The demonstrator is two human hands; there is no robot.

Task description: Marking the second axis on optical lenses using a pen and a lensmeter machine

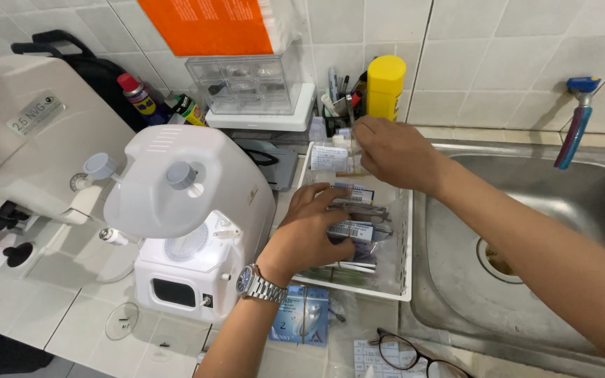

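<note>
Two hands are kept in the white plastic basket [406,245]: left hand [309,234] flat, pinning clear packets [358,231] down, right hand [393,150] pinched around one small packet [330,157], probably for sorting.

Showing glossy clear plastic on the packets [350,231] under the left hand [309,234]; white perforated plastic on the tray [405,241]; brushed, dull-shining metal on the sink [526,231]; polished metal on the watch [259,285]; smooth glazed tiles [498,63].

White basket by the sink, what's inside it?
The white basket holds flat clear packets with labels. The left hand covers those in the middle; the right hand hides the far end.
</note>
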